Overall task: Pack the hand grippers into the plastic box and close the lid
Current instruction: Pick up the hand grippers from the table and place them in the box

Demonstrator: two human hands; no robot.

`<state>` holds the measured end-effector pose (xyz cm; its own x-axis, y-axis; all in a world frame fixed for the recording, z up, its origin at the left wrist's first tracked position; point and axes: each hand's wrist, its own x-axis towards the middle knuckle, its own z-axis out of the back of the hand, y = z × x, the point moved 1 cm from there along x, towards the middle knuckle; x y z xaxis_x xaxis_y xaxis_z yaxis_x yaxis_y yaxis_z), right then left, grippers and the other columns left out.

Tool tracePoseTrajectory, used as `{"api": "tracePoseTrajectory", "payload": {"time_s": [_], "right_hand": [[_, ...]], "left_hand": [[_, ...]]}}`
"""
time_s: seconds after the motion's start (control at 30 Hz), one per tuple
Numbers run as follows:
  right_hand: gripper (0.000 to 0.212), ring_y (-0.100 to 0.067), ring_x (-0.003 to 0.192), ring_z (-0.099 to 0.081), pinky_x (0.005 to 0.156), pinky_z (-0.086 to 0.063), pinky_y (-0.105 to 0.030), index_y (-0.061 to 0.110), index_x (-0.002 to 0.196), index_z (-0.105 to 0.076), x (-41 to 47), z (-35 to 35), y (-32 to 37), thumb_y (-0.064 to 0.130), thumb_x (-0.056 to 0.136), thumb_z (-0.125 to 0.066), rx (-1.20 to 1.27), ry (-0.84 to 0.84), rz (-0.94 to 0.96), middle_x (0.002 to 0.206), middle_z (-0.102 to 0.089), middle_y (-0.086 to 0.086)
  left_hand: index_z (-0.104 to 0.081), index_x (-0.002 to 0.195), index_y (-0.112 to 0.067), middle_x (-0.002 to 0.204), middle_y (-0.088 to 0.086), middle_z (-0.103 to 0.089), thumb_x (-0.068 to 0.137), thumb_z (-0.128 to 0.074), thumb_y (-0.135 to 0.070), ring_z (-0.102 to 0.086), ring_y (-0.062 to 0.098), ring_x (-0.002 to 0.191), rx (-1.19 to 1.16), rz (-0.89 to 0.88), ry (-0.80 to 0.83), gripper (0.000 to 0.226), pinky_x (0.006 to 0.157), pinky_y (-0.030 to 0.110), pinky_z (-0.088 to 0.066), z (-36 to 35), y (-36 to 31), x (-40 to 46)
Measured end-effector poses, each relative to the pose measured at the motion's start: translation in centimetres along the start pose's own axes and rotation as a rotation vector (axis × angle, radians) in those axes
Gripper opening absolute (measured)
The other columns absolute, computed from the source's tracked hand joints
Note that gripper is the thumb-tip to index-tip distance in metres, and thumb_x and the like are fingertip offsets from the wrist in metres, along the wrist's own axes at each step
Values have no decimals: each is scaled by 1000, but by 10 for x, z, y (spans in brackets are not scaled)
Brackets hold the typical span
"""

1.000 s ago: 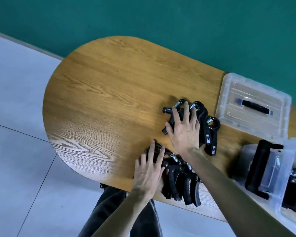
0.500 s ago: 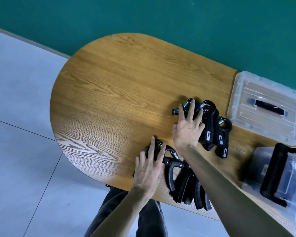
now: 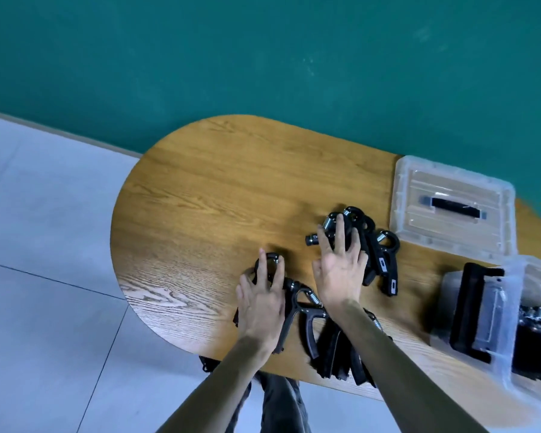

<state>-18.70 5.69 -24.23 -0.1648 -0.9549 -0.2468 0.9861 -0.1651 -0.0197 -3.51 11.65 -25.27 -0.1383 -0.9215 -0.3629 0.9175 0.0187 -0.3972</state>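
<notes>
Left hand (image 3: 260, 303) fingers spread flat on near gripper pile (image 3: 313, 332); right hand (image 3: 341, 270) splayed over far pile (image 3: 378, 254); plastic box (image 3: 512, 323) cut off at right edge.

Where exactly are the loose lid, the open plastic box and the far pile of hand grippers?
loose lid (image 3: 419, 195): head view, on its clear top panel, left of the black handle.
open plastic box (image 3: 517, 295): head view, on its clear upper wall.
far pile of hand grippers (image 3: 384, 260): head view, on a black handle right of the fingers.
</notes>
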Motion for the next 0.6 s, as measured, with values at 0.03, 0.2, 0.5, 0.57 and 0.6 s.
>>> {"api": "tracePoseTrajectory", "payload": {"time_s": [0.03, 0.2, 0.5, 0.57, 0.6], "right_hand": [[75, -47, 143, -27, 93, -43, -55, 23, 151, -39, -6, 7, -1, 16, 83, -68, 13, -8, -8, 167, -7, -14], [77, -45, 141, -32, 90, -45, -53, 24, 150, -43, -32, 42, -9, 16, 78, -70, 57, -76, -53, 166, -14, -12], [80, -43, 139, -35, 86, -46, -53, 24, 148, -46, -62, 87, -71, 14, 74, -74, 85, -168, -172, 165, -20, -12], [80, -43, 140, -33, 87, -45, -53, 25, 149, -43, -71, 95, -92, 13, 75, -72, 90, -194, -193, 165, -19, -12], [81, -43, 141, -32, 88, -45, -54, 26, 150, -41, -76, 98, -104, 14, 76, -72, 93, -195, -202, 166, -18, -11]], "left_hand": [[7, 158, -31, 165, 7, 21, 103, -50, -35, -23, 39, 124, -10, 2, -60, 80, 110, 53, -32, 8, -3, 2], [11, 158, -30, 160, 7, 33, 102, -46, -21, -30, 30, 122, 118, 6, -23, 80, 105, 41, -33, 43, -22, 20], [-10, 160, -27, 167, 12, 9, 96, -56, -15, -32, 30, 114, 99, -191, -207, 80, 97, 41, -39, 66, -96, 20], [-11, 160, -27, 167, 12, 9, 96, -56, -16, -32, 31, 116, 100, -235, -207, 78, 98, 41, -39, 61, -121, 16], [-12, 160, -27, 167, 12, 9, 96, -57, -17, -30, 30, 116, 96, -254, -213, 78, 97, 41, -38, 58, -134, 14]]}}
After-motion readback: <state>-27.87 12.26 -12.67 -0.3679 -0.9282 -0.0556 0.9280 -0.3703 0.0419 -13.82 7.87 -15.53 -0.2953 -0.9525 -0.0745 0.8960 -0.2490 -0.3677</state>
